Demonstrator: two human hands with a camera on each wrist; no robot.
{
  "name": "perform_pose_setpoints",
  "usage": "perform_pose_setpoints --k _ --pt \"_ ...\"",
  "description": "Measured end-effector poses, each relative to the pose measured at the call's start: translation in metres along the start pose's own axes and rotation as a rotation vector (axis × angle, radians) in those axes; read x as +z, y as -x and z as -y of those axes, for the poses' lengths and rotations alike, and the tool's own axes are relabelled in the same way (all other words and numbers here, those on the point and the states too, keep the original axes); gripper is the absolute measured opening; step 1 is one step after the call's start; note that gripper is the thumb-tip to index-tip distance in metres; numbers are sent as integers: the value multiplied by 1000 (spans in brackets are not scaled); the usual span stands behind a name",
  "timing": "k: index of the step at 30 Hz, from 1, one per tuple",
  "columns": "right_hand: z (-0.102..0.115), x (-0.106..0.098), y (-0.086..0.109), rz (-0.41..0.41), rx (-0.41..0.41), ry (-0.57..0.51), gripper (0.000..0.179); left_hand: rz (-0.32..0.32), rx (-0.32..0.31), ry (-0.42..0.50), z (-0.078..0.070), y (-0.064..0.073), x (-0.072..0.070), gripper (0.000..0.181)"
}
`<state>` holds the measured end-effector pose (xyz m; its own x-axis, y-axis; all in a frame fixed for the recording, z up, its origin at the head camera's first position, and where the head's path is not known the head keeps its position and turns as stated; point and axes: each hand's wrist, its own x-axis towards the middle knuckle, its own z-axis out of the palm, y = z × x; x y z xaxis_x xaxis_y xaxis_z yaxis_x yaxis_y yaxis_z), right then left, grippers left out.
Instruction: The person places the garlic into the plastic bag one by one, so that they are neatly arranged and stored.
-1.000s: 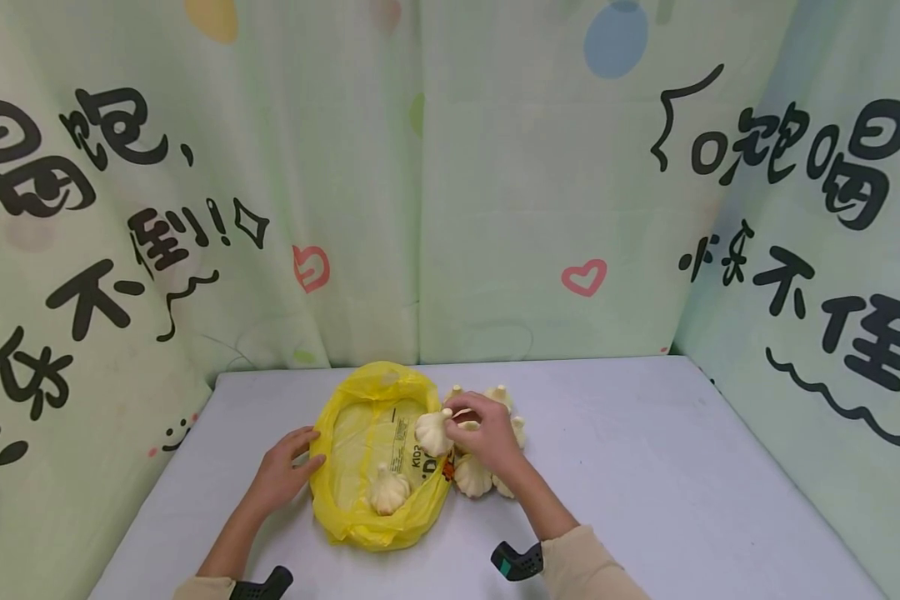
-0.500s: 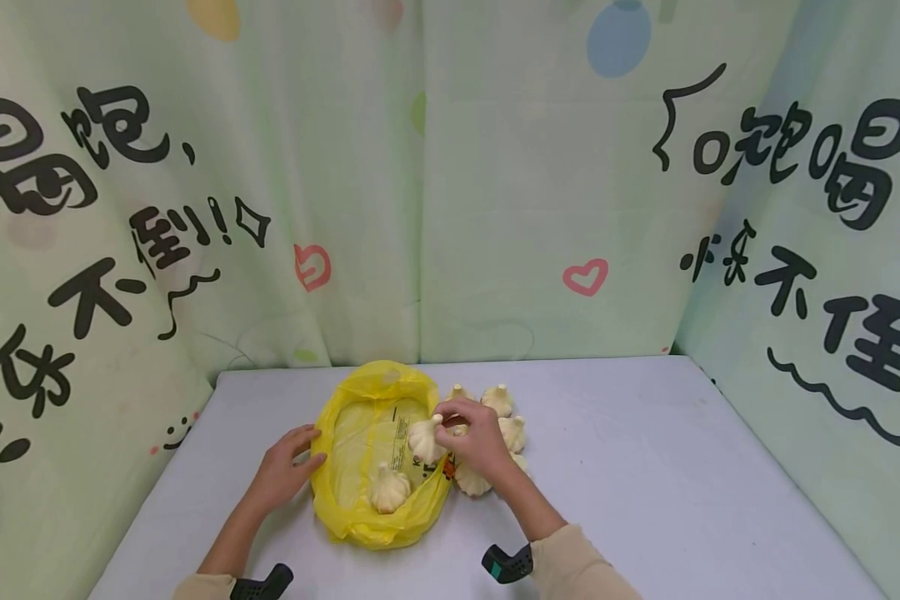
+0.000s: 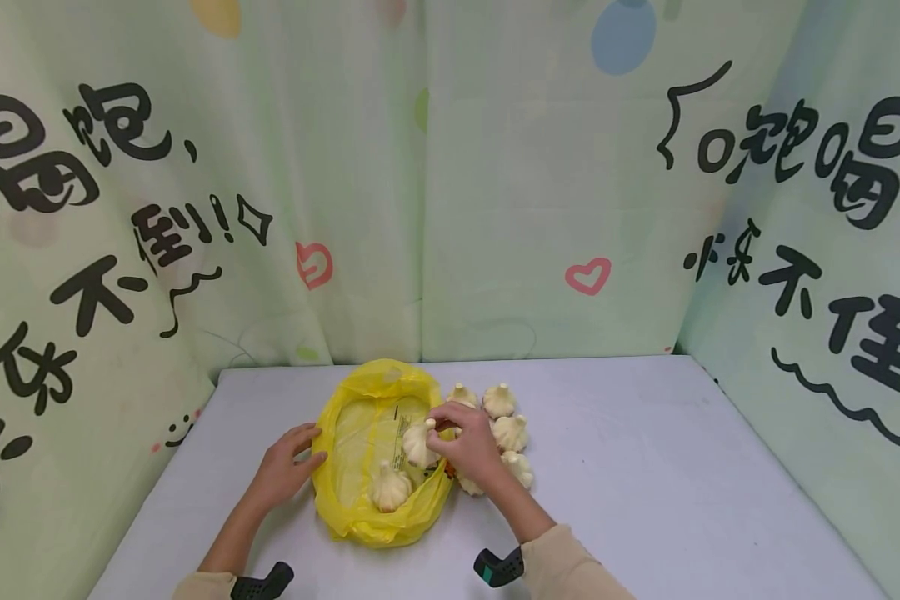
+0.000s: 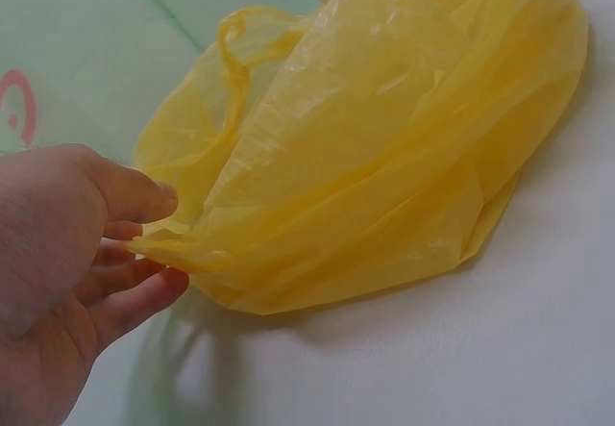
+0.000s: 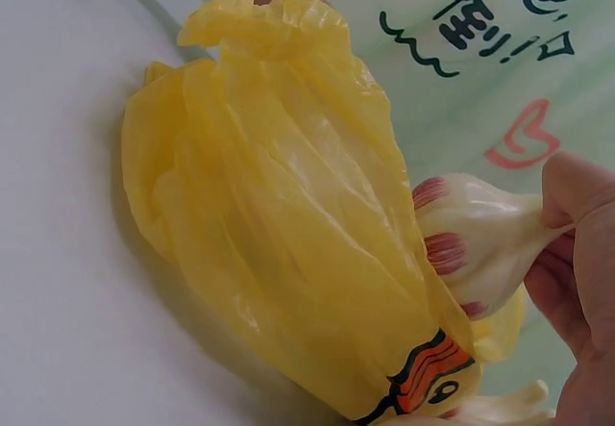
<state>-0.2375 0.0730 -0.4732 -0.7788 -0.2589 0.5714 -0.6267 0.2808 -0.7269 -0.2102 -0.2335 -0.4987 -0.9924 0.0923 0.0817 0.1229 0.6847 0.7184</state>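
Note:
A yellow plastic bag [image 3: 330, 510] lies with its mouth spread wide on the table. My left hand [image 3: 282, 468] holds the bag's left rim, which runs between thumb and fingers in the left wrist view. Inside, toward the near side, sits one garlic bulb [image 3: 391, 487]. My right hand [image 3: 467, 440] pinches another garlic bulb [image 3: 417, 444] by its stem, over the right part of the opening. Purple-red streaks mark this held bulb [image 5: 471, 238] in the right wrist view, where the bag's side [image 5: 288, 195] partly covers it.
Several garlic bulbs [image 3: 510, 433] are grouped on the white table [image 3: 645, 483] just right of the bag, some partly hidden by my right hand. Printed curtains [image 3: 495, 208] stand behind the table and along both sides.
My right hand has carried the pinched garlic bulb leftward from the group, farther over the bag's opening. The left hand stays at the bag's rim.

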Motion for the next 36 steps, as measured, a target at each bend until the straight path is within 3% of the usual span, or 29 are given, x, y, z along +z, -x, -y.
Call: perform_pose_setpoints --k 7,20,28,36 --pt "-3 5 3 18 -23 26 17 0 20 12 2 1 0 50" --pt "-5 11 8 95 2 111 15 31 -34 19 2 0 -1 55" --pt "1 11 9 186 88 174 15 29 -29 15 2 1 -1 55" --pt "1 13 9 231 102 232 15 31 -30 13 2 1 0 54"
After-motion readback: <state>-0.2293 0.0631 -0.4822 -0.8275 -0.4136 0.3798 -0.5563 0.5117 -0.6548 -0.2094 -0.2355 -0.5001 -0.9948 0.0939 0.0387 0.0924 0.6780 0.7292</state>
